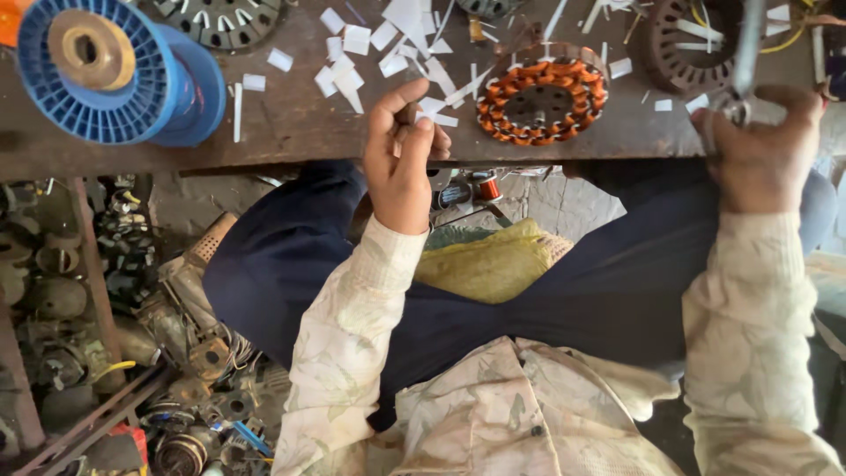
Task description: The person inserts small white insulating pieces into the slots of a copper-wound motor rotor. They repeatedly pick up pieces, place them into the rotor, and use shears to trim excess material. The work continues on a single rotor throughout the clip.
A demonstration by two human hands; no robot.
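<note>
Head view: stator (542, 103) upper centre, copper coils wound; left hand (401, 163) pinching small tool, right hand (765, 145) clenched round metal tool (747, 53); paper strips (352, 53) scattered, unfitted.

- Only package-like item: yellow woven sack (489, 264), crumpled, lay under the bench edge at 6 o'clock from the copper-wound stator (542, 90).
- No labels, signs or screens were visible.
</note>
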